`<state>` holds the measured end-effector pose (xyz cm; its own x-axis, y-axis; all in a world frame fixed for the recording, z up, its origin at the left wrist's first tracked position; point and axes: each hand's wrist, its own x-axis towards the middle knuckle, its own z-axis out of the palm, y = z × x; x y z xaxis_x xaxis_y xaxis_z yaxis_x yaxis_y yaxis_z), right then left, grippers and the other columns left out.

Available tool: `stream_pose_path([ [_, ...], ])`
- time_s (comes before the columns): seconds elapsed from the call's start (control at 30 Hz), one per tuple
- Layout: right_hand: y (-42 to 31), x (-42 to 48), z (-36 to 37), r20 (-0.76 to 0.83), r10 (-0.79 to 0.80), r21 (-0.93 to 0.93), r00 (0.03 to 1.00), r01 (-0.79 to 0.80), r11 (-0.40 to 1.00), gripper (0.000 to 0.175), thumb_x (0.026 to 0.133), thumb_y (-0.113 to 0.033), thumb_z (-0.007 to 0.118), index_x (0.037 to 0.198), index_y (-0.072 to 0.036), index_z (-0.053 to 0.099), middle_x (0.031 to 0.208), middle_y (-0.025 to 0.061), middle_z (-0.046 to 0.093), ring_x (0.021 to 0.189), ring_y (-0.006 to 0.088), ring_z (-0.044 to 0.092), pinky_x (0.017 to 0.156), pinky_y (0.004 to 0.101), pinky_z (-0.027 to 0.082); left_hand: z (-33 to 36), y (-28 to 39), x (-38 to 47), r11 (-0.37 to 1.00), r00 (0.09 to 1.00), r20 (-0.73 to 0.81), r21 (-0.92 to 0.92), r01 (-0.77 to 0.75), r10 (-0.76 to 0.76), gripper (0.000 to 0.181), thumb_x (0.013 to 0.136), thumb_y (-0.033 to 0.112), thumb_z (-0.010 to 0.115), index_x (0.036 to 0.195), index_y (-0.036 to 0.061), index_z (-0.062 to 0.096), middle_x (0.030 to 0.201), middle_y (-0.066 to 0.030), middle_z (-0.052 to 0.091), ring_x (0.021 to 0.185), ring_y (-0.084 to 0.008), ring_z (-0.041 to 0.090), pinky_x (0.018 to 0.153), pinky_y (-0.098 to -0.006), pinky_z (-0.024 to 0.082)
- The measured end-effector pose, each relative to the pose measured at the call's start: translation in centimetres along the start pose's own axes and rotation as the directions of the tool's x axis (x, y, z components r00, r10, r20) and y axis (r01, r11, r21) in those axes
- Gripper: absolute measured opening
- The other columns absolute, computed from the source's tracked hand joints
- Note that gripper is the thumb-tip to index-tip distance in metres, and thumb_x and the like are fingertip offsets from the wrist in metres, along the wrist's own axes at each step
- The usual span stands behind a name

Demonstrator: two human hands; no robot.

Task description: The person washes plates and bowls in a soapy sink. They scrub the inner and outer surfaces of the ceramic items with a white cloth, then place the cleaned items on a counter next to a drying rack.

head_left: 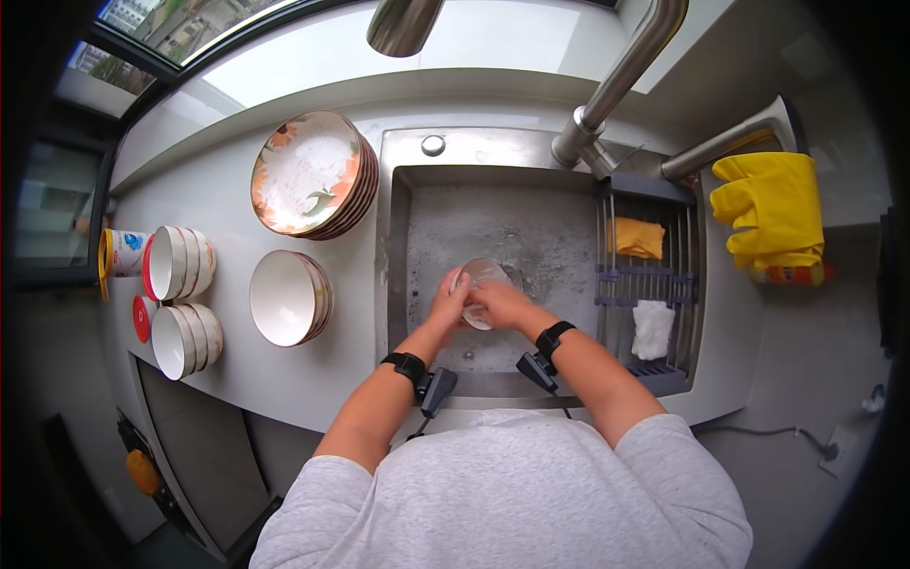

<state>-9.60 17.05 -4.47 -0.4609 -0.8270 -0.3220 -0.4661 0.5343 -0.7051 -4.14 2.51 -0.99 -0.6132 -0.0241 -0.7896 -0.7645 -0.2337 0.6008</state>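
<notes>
Over the stainless steel sink basin (pixel 455 220), both hands are on a small, round, pale vessel (pixel 485 269), perhaps a bowl or glass. My left hand (pixel 448 302) grips its left side, the thumb along the wall. My right hand (pixel 503 306) reaches to its near side, with fingers at or inside the mouth. The vessel is tilted, and the hands hide part of it. Whether a cloth or sponge is under the right fingers cannot be made out. Dark straps with small devices are around both wrists.
Left of the sink are stacked floral plates (pixel 306 171), a bowl stack (pixel 284 299) and two sideways bowl rows (pixel 174 263). A rack (pixel 643 277) spans the sink's right side, bearing an orange cloth (pixel 638 238) and a white cloth (pixel 652 329). The faucet (pixel 597 114) arches above; yellow gloves (pixel 771 206) hang right.
</notes>
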Motion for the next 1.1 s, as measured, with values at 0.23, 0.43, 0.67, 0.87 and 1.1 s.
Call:
stream_pose_path([
  [0.23,-0.8,-0.1,-0.5,-0.448,-0.004,-0.453,0.894,-0.223,0.863,0.023,0.073,-0.017,0.062,0.095,-0.012,0.063,0.101,0.0121,0.056,0.09,0.0317,0.059,0.076,0.0425,0.049,1.6,0.9,0.3,0.999,0.996,-0.082,-0.024,-0.031,0.029,0.048,0.093,0.043,0.039,0.135,0.0187,0.033,0.127,-0.0081,0.045,0.107,-0.0263,0.053,0.071,-0.0477,0.055],
  [0.43,-0.9,-1.6,-0.8,-0.239,0.448,-0.092,0.861,-0.48,0.873,0.024,0.073,-0.023,0.063,0.093,-0.011,0.06,0.104,0.0149,0.054,0.083,0.0336,0.06,0.069,0.0421,0.051,0.9,-1.1,2.3,0.997,0.965,-0.259,0.068,-0.025,0.042,0.046,0.086,0.02,0.049,0.132,0.0193,0.041,0.122,-0.0146,0.052,0.102,-0.032,0.058,0.067,-0.0429,0.056],
  [0.67,1.2,-2.8,2.0,-0.332,0.66,0.152,0.674,-0.652,0.743,0.033,0.079,-0.025,0.057,0.11,-0.014,0.05,0.105,0.0167,0.056,0.088,0.0375,0.06,0.073,0.0474,0.049,0.7,-2.5,3.6,0.871,0.889,-0.383,0.491,-0.035,0.251,0.059,0.076,0.003,0.043,0.132,0.0206,0.039,0.124,-0.0263,0.043,0.11,-0.043,0.049,0.096,-0.0419,0.039],
  [0.87,2.3,-1.4,3.3,-0.222,0.82,0.428,0.527,-0.703,0.568,0.044,0.086,-0.029,0.052,0.124,-0.009,0.04,0.119,0.0207,0.053,0.104,0.0377,0.055,0.086,0.0437,0.045,0.5,-2.3,2.0,0.799,0.846,-0.41,0.6,-0.032,0.342,0.07,0.07,0.002,0.051,0.135,0.022,0.033,0.121,-0.0257,0.039,0.111,-0.0424,0.045,0.096,-0.0413,0.039],
  [1.1,-1.6,2.2,4.1,0.097,0.84,0.988,0.534,-0.155,-0.016,0.051,0.094,-0.023,0.044,0.14,-0.018,0.023,0.137,0.012,0.037,0.123,0.0283,0.039,0.095,0.0416,0.038,1.3,-1.8,1.0,0.805,0.913,-0.282,0.588,-0.078,0.296,0.079,0.065,0.003,0.058,0.137,0.0197,0.029,0.125,-0.0222,0.037,0.113,-0.0358,0.04,0.099,-0.039,0.035],
])
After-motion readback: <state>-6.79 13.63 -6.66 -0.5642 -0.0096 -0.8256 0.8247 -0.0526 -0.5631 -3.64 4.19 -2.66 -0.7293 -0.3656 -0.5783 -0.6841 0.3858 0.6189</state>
